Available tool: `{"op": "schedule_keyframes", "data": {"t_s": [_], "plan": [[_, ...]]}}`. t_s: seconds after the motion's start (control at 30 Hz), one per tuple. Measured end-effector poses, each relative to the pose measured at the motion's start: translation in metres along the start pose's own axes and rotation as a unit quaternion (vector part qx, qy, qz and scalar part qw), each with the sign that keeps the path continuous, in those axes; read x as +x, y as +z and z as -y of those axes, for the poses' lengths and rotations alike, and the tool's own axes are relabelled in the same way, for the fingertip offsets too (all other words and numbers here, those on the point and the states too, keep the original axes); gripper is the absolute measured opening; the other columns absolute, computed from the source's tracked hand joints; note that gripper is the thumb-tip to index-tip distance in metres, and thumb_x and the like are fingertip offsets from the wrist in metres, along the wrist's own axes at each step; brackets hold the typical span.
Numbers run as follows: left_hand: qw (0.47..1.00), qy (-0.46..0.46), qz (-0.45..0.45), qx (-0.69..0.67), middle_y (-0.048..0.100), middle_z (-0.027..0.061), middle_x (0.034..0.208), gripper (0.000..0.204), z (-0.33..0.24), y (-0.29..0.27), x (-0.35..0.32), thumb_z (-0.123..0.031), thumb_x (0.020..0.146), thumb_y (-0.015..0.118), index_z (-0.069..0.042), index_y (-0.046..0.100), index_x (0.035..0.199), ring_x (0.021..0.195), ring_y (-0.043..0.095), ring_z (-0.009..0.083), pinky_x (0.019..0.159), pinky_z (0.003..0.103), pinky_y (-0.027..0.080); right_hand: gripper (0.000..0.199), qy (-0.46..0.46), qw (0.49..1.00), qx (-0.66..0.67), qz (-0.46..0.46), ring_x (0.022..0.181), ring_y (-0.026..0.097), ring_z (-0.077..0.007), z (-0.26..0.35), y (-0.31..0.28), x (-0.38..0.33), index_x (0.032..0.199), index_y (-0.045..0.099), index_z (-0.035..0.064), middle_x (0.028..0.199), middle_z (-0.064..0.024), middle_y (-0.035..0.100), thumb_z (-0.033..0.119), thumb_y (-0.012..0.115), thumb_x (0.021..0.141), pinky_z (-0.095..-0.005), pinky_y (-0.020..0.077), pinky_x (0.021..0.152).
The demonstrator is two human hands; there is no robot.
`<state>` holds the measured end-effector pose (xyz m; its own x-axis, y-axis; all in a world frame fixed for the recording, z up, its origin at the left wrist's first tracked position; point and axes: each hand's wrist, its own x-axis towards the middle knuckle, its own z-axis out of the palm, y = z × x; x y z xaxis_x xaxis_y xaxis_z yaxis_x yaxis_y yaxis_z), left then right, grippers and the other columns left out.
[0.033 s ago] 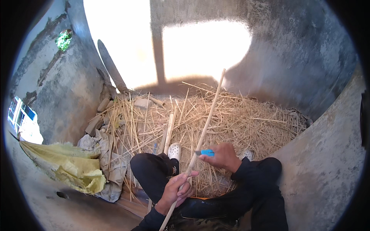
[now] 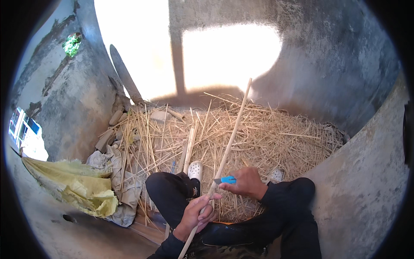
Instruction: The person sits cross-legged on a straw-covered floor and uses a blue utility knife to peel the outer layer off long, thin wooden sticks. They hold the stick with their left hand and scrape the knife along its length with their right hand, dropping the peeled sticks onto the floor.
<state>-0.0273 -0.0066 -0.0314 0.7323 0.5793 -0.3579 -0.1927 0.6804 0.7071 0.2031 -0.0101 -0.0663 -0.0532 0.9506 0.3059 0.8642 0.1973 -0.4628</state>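
A long, pale wooden or bamboo stick [image 2: 233,134] slants up and away from my lap, its far end over the straw. My left hand [image 2: 195,217] is closed round its lower part, and the stick's near end runs down past my left wrist. My right hand [image 2: 248,183] is closed on the blue handle of a utility knife [image 2: 226,180]. The knife's dark blade lies against the stick a little above my left hand. Part of the handle is hidden in my right palm.
Loose straw and thin shavings [image 2: 276,129] cover the floor ahead. Split wood strips [image 2: 189,149] lie by my white clog [image 2: 195,170]. To the left are a yellow woven sack [image 2: 82,185] and crumpled grey cloth [image 2: 129,190]. Concrete walls [image 2: 327,56] close in around me.
My right hand and the knife have moved down along the stick, closer to my left hand. The left hand and the stick stay nearly in place.
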Motion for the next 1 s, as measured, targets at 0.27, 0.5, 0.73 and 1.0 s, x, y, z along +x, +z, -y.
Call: {"op": "schedule_keyframes", "data": {"t_s": [0.27,0.5,0.73,1.0], "plan": [[0.999,-0.012,0.037,-0.025,0.036,-0.0047,0.045,0.038,0.009,-0.008,-0.001,-0.027,0.104,0.032,0.003,0.056,0.098,0.034,0.030,0.0070,0.045,0.021,0.031,0.069,0.031,0.999,-0.018,-0.025,0.045,0.058,-0.0319,-0.008,0.003,0.002,0.056,0.058,0.0098,0.046,-0.0116,0.052,0.076,0.053,0.077,-0.0408,0.0448,0.045],[0.986,0.022,-0.006,0.168,0.038,-0.0043,0.047,0.043,-0.003,0.005,-0.001,-0.032,0.105,0.032,0.002,0.058,0.096,0.038,0.031,0.0055,0.044,0.020,0.029,0.069,0.007,0.998,-0.024,-0.050,0.045,0.058,-0.0282,-0.012,0.002,0.007,0.056,0.059,0.0103,0.047,-0.0097,0.053,0.077,0.055,0.074,-0.0393,0.0437,0.044],[0.984,0.007,-0.002,0.176,0.039,-0.0036,0.047,0.043,0.000,0.010,-0.007,-0.031,0.105,0.033,0.003,0.059,0.096,0.038,0.031,0.0058,0.044,0.021,0.031,0.072,0.145,0.984,-0.013,-0.100,0.045,0.056,-0.0308,-0.062,-0.006,0.021,0.054,0.057,0.0102,0.047,-0.0103,0.051,0.078,0.050,0.077,-0.0412,0.0425,0.044],[0.975,0.019,-0.002,0.221,0.040,-0.0035,0.047,0.045,-0.001,0.002,-0.012,-0.031,0.105,0.032,0.004,0.060,0.098,0.038,0.031,0.0053,0.042,0.019,0.029,0.072,0.140,0.987,-0.008,-0.078,0.048,0.059,-0.0318,-0.041,-0.019,0.029,0.058,0.059,0.0091,0.049,-0.0123,0.054,0.078,0.050,0.077,-0.0436,0.0451,0.048]]}}
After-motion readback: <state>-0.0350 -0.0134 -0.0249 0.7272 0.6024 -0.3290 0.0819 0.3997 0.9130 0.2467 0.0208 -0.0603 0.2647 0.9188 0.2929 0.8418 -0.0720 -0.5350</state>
